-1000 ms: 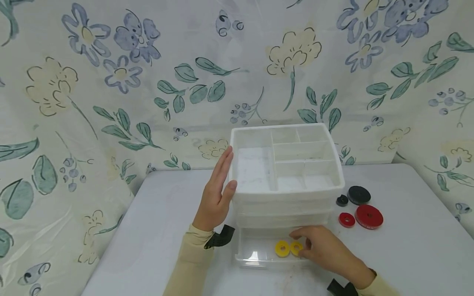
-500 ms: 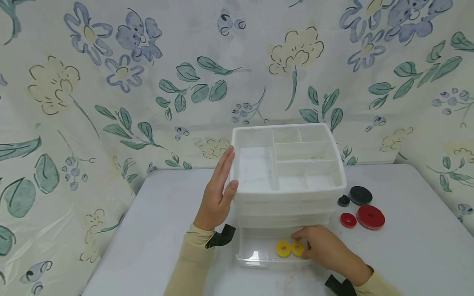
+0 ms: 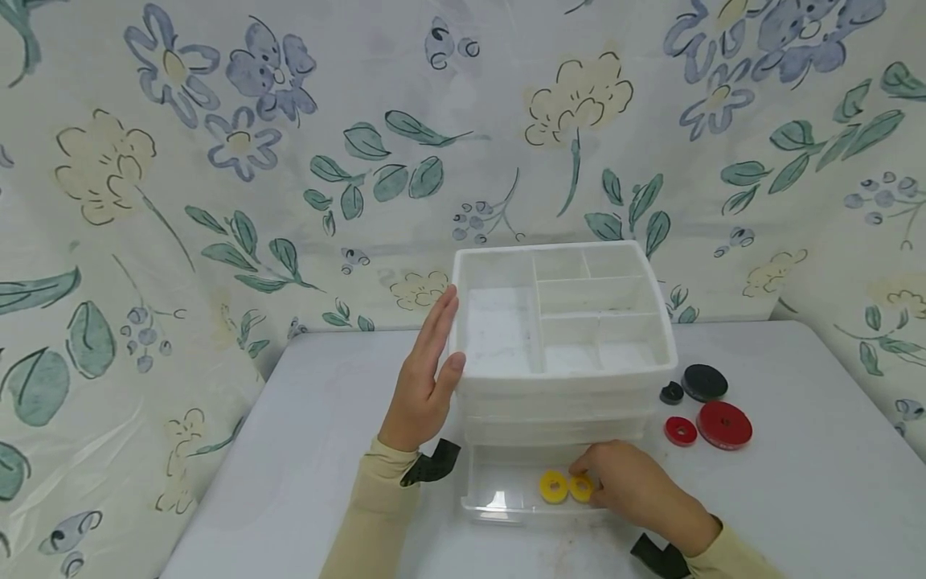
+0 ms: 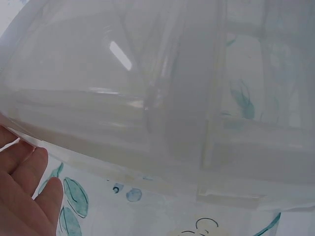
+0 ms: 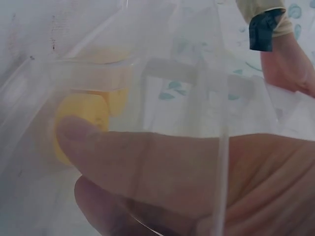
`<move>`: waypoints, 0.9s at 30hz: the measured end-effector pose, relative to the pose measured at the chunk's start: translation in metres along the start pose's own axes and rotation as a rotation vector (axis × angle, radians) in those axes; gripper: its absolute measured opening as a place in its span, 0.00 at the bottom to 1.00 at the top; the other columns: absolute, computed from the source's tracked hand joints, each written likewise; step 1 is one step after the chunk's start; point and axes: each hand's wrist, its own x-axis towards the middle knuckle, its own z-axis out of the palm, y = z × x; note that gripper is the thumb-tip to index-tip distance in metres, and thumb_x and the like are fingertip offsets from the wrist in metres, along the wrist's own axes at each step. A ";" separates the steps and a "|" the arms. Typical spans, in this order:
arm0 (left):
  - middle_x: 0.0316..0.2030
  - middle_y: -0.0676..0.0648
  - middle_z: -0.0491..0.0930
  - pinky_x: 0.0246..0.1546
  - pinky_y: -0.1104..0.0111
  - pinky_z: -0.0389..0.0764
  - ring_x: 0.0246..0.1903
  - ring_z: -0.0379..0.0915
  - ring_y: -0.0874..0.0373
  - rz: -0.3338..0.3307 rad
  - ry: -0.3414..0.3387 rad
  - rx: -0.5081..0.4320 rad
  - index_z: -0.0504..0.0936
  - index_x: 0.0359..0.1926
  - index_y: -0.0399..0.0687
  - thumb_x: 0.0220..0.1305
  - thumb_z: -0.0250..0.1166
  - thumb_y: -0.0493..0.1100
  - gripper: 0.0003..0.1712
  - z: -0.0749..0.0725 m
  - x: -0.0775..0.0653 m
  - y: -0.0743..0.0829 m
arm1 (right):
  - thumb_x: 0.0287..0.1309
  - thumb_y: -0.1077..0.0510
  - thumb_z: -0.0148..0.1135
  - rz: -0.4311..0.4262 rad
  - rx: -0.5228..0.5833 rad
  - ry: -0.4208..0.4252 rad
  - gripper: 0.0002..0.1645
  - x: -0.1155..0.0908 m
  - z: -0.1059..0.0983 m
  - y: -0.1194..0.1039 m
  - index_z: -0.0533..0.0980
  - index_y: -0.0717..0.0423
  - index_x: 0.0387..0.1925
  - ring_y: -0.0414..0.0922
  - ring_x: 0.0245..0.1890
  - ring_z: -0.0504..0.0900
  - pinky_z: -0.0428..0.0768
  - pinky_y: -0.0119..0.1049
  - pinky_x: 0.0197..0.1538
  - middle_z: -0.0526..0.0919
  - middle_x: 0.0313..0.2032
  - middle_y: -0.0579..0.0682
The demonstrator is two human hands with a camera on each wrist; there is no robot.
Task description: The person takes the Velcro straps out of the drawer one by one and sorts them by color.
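Observation:
A white plastic drawer box [image 3: 499,394] stands on the table with its clear bottom drawer [image 3: 499,474] pulled out. My left hand [image 3: 423,394] rests against the left side of the box with its fingers straight. Inside the drawer, two yellow rings [image 3: 545,487] lie side by side. My right hand [image 3: 640,490] reaches into the drawer's right part, its thumb and finger pinching the right-hand yellow ring [image 3: 576,498]. The right wrist view has the thumb [image 5: 78,135] pressed on that yellow ring [image 5: 81,105], partly blurred through the clear drawer wall.
Right of the box lie a black disc [image 3: 705,383], a small black piece [image 3: 671,393], a red disc [image 3: 724,425] and a small red ring [image 3: 673,433]. The box top [image 3: 499,330] is divided into compartments. A flower-patterned cloth [image 3: 362,217] hangs behind the white table [image 3: 304,450].
The right hand has shifted very slightly around the right yellow ring. My left hand stays against the box.

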 end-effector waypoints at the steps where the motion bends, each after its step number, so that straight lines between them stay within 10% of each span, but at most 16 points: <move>1: 0.78 0.43 0.50 0.76 0.58 0.50 0.77 0.47 0.48 0.001 0.001 0.001 0.53 0.79 0.40 0.81 0.44 0.54 0.35 0.000 0.000 0.000 | 0.38 0.70 0.81 0.003 -0.005 0.002 0.19 0.000 0.000 0.000 0.87 0.57 0.36 0.45 0.37 0.80 0.84 0.49 0.47 0.87 0.38 0.47; 27: 0.78 0.41 0.50 0.75 0.58 0.50 0.77 0.47 0.47 0.012 0.002 0.003 0.52 0.79 0.40 0.81 0.43 0.55 0.35 0.000 0.000 0.000 | 0.44 0.64 0.80 -0.058 0.032 0.034 0.17 -0.016 -0.012 0.004 0.87 0.54 0.40 0.37 0.25 0.73 0.79 0.28 0.30 0.84 0.35 0.41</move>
